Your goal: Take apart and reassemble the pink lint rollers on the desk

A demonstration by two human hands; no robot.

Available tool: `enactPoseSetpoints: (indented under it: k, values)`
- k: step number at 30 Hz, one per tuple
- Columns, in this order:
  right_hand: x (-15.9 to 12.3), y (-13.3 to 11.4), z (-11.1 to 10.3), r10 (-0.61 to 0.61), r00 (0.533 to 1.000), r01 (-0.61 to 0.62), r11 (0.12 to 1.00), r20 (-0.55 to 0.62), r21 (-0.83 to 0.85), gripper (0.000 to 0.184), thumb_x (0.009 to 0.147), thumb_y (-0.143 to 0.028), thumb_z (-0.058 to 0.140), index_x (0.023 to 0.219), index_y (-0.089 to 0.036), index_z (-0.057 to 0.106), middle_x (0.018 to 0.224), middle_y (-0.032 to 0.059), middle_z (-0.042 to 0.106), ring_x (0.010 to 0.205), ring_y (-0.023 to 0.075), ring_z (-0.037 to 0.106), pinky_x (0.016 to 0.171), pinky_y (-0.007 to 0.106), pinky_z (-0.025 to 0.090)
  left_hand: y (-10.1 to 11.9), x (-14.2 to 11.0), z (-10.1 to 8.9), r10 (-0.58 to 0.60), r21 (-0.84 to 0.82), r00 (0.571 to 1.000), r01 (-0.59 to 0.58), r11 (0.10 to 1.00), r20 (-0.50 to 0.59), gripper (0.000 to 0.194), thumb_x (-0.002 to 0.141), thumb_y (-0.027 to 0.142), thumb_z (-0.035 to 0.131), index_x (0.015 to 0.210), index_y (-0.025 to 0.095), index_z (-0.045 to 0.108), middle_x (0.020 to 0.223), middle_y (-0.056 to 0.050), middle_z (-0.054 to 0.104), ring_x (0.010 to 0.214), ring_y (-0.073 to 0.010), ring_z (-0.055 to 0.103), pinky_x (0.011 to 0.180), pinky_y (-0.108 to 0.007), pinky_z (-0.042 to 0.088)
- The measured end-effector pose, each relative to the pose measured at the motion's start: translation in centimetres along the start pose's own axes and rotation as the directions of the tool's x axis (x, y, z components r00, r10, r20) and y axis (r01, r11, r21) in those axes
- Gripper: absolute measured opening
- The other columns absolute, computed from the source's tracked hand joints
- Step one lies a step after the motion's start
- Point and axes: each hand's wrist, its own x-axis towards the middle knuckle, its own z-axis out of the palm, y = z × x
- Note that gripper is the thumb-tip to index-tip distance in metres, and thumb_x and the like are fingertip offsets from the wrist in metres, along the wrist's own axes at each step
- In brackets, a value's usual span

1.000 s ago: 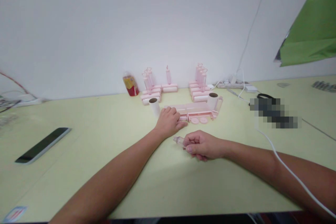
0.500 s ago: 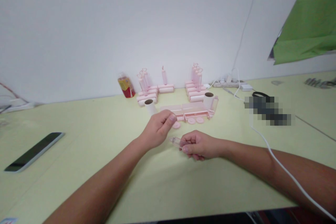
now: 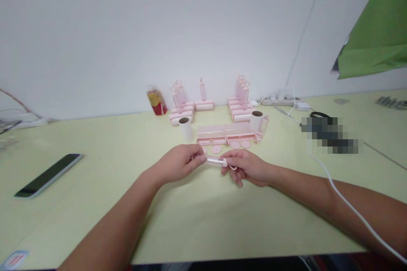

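Note:
A slim clear tube (image 3: 215,160) lies level between my two hands, just above the table. My left hand (image 3: 181,164) pinches its left end between thumb and fingers, which partly hide that end. At the right end sits a pale pink cap with a strap loop (image 3: 233,167), and my right hand (image 3: 249,167) grips there with thumb and forefinger. Just beyond the hands are several flat pink discs (image 3: 235,145) and open pink cases with clear lids (image 3: 211,140).
White rolls with brown cores (image 3: 186,132) stand at both ends of the cases. Farther back are stacked pink cases with upright capped tubes (image 3: 244,97). A red and yellow package (image 3: 157,102) leans by the wall. A phone (image 3: 49,175) lies left; a white cable (image 3: 341,197) crosses my right arm.
My left hand has come back from the open cases toward me and now holds the tube's left end. The tube's right end and its pink cap have come into view at my right fingers.

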Motion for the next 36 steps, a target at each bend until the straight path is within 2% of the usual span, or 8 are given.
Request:
enactPoseSetpoints:
  k: [5, 8, 10, 15, 20, 32, 36]
  values:
    - [-0.1, 0.2, 0.6, -0.044, 0.997, 0.041, 0.998, -0.061, -0.045, 0.034, 0.082, -0.045, 0.069, 0.092, -0.014, 0.058, 0.075, 0.0028, 0.07, 0.041, 0.0076, 0.055, 0.035, 0.018, 0.047, 3.2, 0.3, 1.5, 0.058, 0.261, 0.998, -0.055, 0.964, -0.004, 0.037, 0.098, 0.045, 0.037, 0.091, 0.018, 0.06, 0.086, -0.007, 0.065, 0.083, -0.0224, 0.059, 0.071, -0.033, 0.041]
    - [-0.2, 0.2, 0.8, -0.066, 0.995, 0.062, 0.997, -0.075, -0.054, 0.036, 0.081, -0.048, 0.069, 0.089, -0.017, 0.052, 0.061, -0.0028, 0.065, 0.04, 0.0089, 0.056, 0.037, 0.019, 0.047, 5.1, 0.6, 2.9, 0.06, 0.28, 0.998, -0.052, 0.959, -0.021, 0.035, 0.099, 0.045, 0.034, 0.098, 0.019, 0.057, 0.091, -0.007, 0.064, 0.084, -0.0229, 0.059, 0.072, -0.034, 0.043]
    - [-0.2, 0.2, 0.9, -0.071, 0.994, 0.065, 0.995, -0.084, -0.073, 0.037, 0.081, -0.049, 0.069, 0.086, -0.018, 0.049, 0.054, -0.005, 0.061, 0.039, 0.0093, 0.055, 0.037, 0.018, 0.047, 5.6, 0.7, 3.6, 0.039, 0.247, 0.999, -0.03, 0.969, -0.03, 0.033, 0.1, 0.042, 0.032, 0.099, 0.019, 0.055, 0.093, -0.007, 0.062, 0.083, -0.0219, 0.059, 0.072, -0.034, 0.044]
    - [-0.3, 0.3, 1.3, -0.083, 0.988, 0.06, 0.984, -0.131, -0.169, 0.04, 0.081, -0.055, 0.065, 0.079, -0.019, 0.048, 0.055, -0.0045, 0.061, 0.038, 0.0099, 0.054, 0.034, 0.019, 0.044, 5.4, 0.5, 4.3, 0.023, 0.166, 0.999, -0.016, 0.986, -0.038, 0.028, 0.099, 0.04, 0.032, 0.1, 0.019, 0.051, 0.096, -0.007, 0.061, 0.08, -0.021, 0.06, 0.07, -0.033, 0.045]
    - [-0.5, 0.4, 0.9, -0.073, 0.995, 0.046, 0.93, -0.06, -0.364, 0.05, 0.088, -0.059, 0.052, 0.061, -0.017, 0.051, 0.04, -0.0051, 0.048, 0.03, 0.0069, 0.042, 0.029, 0.016, 0.033, 5.0, 0.5, 4.8, 0.041, 0.145, 0.997, -0.031, 0.989, -0.061, 0.03, 0.098, 0.044, 0.031, 0.097, 0.021, 0.05, 0.092, -0.007, 0.063, 0.077, -0.0223, 0.061, 0.066, -0.032, 0.043]
    - [-0.8, 0.2, 0.5, -0.077, 0.993, 0.103, 0.93, 0.087, -0.354, 0.055, 0.086, -0.067, 0.048, 0.064, -0.017, 0.05, 0.044, -0.0044, 0.05, 0.034, 0.0077, 0.043, 0.034, 0.019, 0.034, 5.0, 0.3, 4.4, 0.058, -0.066, 0.998, -0.06, 0.996, -0.028, 0.031, 0.097, 0.048, 0.038, 0.093, 0.022, 0.055, 0.076, -0.002, 0.064, 0.067, -0.0175, 0.06, 0.06, -0.027, 0.038]
    - [-0.8, 0.4, 0.2, -0.109, 0.991, 0.129, 0.933, 0.077, -0.337, 0.052, 0.086, -0.065, 0.051, 0.065, -0.018, 0.05, 0.045, -0.0044, 0.051, 0.035, 0.0083, 0.045, 0.035, 0.019, 0.035, 5.1, 0.4, 4.5, 0.02, -0.15, 0.999, -0.026, 0.988, -0.042, 0.031, 0.096, 0.05, 0.04, 0.096, 0.022, 0.054, 0.072, -0.001, 0.062, 0.064, -0.0161, 0.057, 0.058, -0.025, 0.036]
